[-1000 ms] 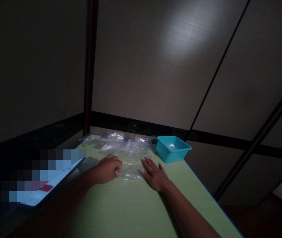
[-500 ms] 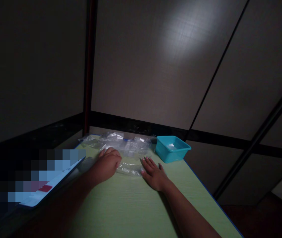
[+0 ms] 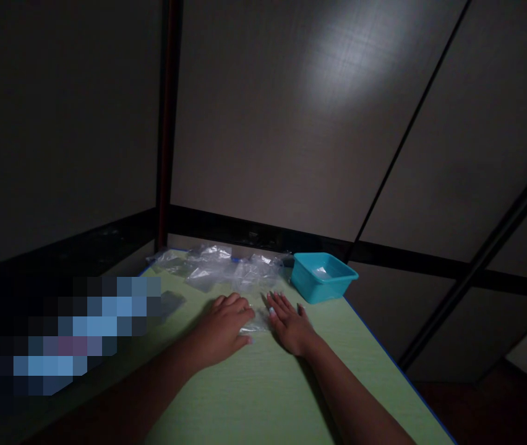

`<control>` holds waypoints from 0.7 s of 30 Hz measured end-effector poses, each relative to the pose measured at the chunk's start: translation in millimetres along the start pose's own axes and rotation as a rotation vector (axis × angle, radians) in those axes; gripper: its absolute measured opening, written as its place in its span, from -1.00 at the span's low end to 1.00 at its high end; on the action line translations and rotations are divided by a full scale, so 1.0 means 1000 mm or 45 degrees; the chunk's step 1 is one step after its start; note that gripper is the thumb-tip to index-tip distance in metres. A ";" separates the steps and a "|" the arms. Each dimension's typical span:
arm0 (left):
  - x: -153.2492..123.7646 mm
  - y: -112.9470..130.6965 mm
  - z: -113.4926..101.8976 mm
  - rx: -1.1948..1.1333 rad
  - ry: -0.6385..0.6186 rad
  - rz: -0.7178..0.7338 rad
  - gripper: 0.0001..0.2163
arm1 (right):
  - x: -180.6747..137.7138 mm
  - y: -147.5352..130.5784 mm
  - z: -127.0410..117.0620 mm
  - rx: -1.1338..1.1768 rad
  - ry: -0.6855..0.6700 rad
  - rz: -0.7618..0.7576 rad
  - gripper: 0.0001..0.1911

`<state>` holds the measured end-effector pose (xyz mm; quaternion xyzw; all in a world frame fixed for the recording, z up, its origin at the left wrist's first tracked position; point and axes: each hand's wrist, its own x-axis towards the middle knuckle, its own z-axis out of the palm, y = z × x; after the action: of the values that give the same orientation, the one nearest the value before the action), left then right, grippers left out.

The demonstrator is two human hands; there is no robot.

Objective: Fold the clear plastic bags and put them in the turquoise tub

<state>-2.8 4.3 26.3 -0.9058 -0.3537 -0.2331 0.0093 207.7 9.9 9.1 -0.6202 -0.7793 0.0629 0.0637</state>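
A thin clear plastic bag (image 3: 257, 321) lies on the green table (image 3: 249, 395), partly covered by both hands. My left hand (image 3: 221, 330) rests over its left side with the thumb apart from the slightly bent fingers, gripping nothing that shows. On the right side of the bag, my right hand (image 3: 292, 327) lies flat, fingers stretched forward. Beyond the hands, several crumpled clear plastic bags (image 3: 210, 267) are spread along the far end of the table.
A teal plastic basket (image 3: 323, 289) stands at the table's far right edge, with something pale inside. A blurred-out screen (image 3: 101, 321) is at the left. Dark panels (image 3: 263, 136) rise behind the table, and its blue edge (image 3: 398, 371) runs down the right.
My left hand has moved right, closer to my right hand, and its closed fingers have loosened with the thumb now apart. My right hand stays almost in place on the plastic bag.
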 end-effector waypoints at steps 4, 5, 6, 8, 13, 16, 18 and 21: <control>0.005 0.004 0.012 0.062 0.033 0.094 -0.64 | 0.001 0.002 0.002 0.049 0.026 -0.011 -0.47; 0.007 0.004 0.016 0.080 0.038 0.104 -0.64 | 0.001 0.003 0.002 0.056 0.029 -0.009 -0.47; 0.008 0.004 0.019 0.097 0.039 0.108 -0.65 | 0.001 0.003 0.002 0.060 0.030 -0.007 -0.47; 0.010 0.002 0.024 0.128 0.044 0.103 -0.66 | 0.001 0.004 0.002 0.057 0.022 -0.011 -0.47; 0.010 -0.006 0.031 0.161 0.085 0.079 -0.77 | 0.000 0.002 -0.001 0.008 -0.019 -0.014 -0.48; 0.010 -0.012 0.037 0.182 0.100 0.090 -0.86 | 0.000 0.002 -0.002 0.000 -0.033 -0.008 -0.49; 0.011 -0.014 0.041 0.209 0.108 0.110 -0.88 | 0.000 0.002 -0.002 0.008 -0.029 -0.019 -0.49; 0.013 -0.015 0.042 0.272 0.145 0.136 -0.85 | 0.000 0.003 -0.001 0.024 -0.018 -0.028 -0.48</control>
<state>13.6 31.2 -7.6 -0.9025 -0.3265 -0.2444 0.1383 210.9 11.0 9.2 -0.6107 -0.7858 0.0736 0.0648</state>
